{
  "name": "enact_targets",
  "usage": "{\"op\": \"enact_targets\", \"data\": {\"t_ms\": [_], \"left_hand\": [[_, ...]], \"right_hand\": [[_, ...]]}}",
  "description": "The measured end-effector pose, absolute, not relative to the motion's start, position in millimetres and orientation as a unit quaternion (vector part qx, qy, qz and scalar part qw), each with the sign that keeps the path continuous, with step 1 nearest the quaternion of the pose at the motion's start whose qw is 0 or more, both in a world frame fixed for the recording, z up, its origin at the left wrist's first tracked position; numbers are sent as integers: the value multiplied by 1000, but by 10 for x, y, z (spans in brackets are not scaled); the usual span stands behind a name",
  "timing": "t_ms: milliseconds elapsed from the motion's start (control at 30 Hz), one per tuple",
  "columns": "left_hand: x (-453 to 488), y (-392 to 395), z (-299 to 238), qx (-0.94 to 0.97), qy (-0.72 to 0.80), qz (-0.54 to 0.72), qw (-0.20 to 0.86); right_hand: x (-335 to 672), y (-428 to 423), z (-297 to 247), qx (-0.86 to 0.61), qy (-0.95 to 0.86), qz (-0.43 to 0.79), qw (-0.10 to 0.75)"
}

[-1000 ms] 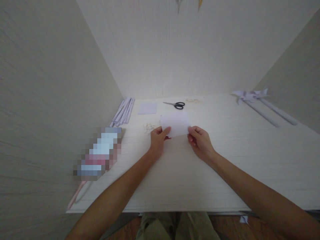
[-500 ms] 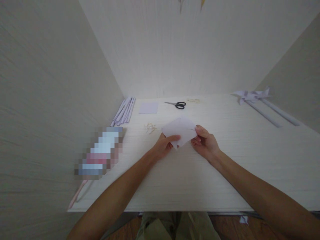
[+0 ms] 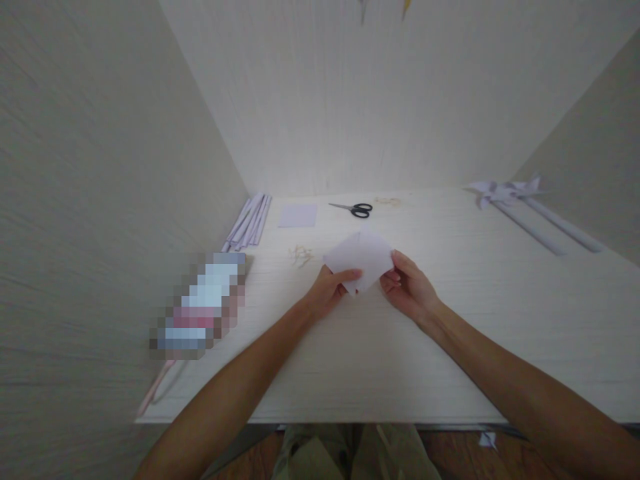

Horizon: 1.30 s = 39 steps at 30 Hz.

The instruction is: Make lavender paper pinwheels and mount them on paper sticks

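1. At center of frame: holding white paper sheet [image 3: 370, 257] over tabletop [image 3: 360, 367], with apparent slits toward the edges.
2. Grip of left hand [image 3: 329, 290]: pinching the left part of the sheet, with thumb on top. Grip of right hand [image 3: 411, 285]: pinching the right corner.
3. Judged done: pinwheel-like paper forms [image 3: 503, 193] at far ends of paper tubes [image 3: 531, 228], upper right of frame. Attachment: too blurred to tell.
4. Judged under way: shaping of held sheet.
5. Judged left: paper square [image 3: 297, 216], flat and apparently unworked, beside bundled paper sticks [image 3: 250, 221], upper left of center.
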State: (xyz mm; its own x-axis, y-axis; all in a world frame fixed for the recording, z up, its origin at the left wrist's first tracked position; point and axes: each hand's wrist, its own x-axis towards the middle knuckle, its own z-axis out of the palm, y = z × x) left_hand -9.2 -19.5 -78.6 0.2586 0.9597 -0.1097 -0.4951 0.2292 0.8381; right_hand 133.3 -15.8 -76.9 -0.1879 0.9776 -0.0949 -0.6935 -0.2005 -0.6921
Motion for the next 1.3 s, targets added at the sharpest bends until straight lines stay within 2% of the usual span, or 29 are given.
{"op": "enact_targets", "data": {"t_ms": [167, 500, 1300], "left_hand": [[-69, -190, -804, 359, 340, 555, 669], [-75, -173, -855, 396, 355, 569, 627], [-73, -185, -816, 410, 370, 565, 613]], "right_hand": [[1279, -154, -781, -303, -248, 740, 547], [1178, -251, -822, -391, -413, 687, 453], [1193, -241, -861, -361, -476, 678, 428]]}}
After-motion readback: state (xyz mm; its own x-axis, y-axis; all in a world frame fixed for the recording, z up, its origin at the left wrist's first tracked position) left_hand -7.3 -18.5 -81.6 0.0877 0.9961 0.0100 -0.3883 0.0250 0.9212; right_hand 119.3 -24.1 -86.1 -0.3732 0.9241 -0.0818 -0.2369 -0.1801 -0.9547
